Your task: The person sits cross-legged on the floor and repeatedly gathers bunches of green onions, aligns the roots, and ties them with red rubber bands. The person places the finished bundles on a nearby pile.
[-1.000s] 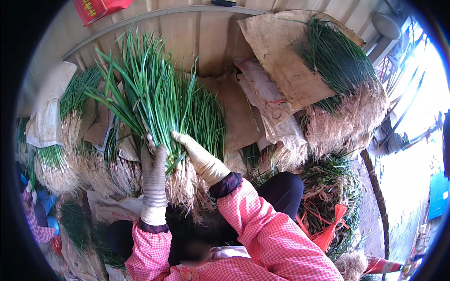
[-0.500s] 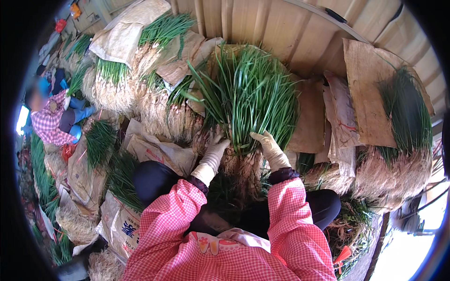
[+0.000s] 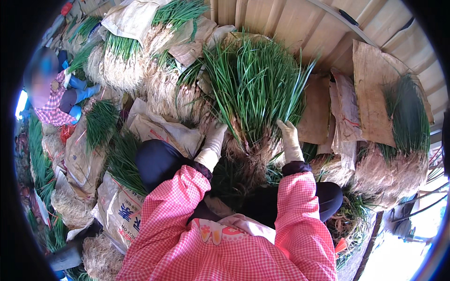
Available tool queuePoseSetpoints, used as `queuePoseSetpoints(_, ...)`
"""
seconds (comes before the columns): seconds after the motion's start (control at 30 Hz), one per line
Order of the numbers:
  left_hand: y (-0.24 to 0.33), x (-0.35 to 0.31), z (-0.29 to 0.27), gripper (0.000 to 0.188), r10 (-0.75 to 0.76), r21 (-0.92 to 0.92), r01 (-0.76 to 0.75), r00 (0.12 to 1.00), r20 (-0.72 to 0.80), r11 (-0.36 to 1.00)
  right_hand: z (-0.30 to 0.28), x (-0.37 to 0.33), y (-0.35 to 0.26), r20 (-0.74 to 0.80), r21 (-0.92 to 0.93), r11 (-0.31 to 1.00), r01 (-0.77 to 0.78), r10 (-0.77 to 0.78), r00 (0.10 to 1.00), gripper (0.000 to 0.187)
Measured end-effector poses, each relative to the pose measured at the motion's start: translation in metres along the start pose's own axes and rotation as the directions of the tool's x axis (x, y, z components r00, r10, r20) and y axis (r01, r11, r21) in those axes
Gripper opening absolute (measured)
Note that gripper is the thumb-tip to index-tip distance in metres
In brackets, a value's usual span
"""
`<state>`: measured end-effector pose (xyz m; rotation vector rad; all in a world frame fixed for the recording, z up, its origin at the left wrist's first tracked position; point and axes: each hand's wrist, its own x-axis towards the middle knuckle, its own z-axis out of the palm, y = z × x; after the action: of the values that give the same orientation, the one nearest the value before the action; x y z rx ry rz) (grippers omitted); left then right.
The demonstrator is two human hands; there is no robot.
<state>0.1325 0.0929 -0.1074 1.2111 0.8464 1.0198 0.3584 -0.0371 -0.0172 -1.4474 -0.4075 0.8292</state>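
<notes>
In front of me stands a big sheaf of long green onion-like plants, leaves up and stringy brown roots down between my knees. Both my hands wear pale gloves. My left hand lies at the sheaf's lower left side, fingers stretched toward the stems and their tips partly hidden by leaves. On the other side, my right hand is open, its fingers pointing up along the outer right leaves. Neither hand is wrapped around the stems.
More rooted bunches line the left under sacks. Brown sheets cover bunches at right, before a ribbed wall. A printed sack lies by my left knee. Another person sits at far left.
My hands have moved farther apart, the right one shifting outward and up. The leaves have fanned wider, with some springing out at the upper right. The view has shifted slightly.
</notes>
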Motion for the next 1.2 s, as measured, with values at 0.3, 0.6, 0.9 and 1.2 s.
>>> queuePoseSetpoints(0.3, 0.091, -0.094, 0.039, 0.019, 0.140, -0.037, -0.137, 0.980, 0.138, 0.990, 0.014, -0.073, -0.024, 0.261, 0.560, 0.824, -0.087, -0.075, 0.962, 0.033)
queuePoseSetpoints(0.6, 0.085, -0.136, 0.029, 0.019, -0.436, -0.022, 0.538, 0.706, 0.559, 0.843, 0.035, -0.112, 0.029, 0.389, 0.295, 0.955, -0.025, -0.096, 0.916, 0.037)
queuePoseSetpoints(0.9, 0.065, -0.175, -0.013, 0.035, -0.585, -0.281, 0.894, 0.442, 0.680, 0.348, 0.055, -0.130, 0.068, 0.258, 0.310, 0.943, -0.125, 0.043, 0.965, 0.033)
queuePoseSetpoints(1.2, 0.082, -0.164, -0.045, 0.028, -0.683, -0.060, 0.778, 0.583, 0.439, 0.625, 0.066, -0.151, 0.035, 0.683, -0.285, 0.956, 0.067, 0.153, 0.714, 0.035)
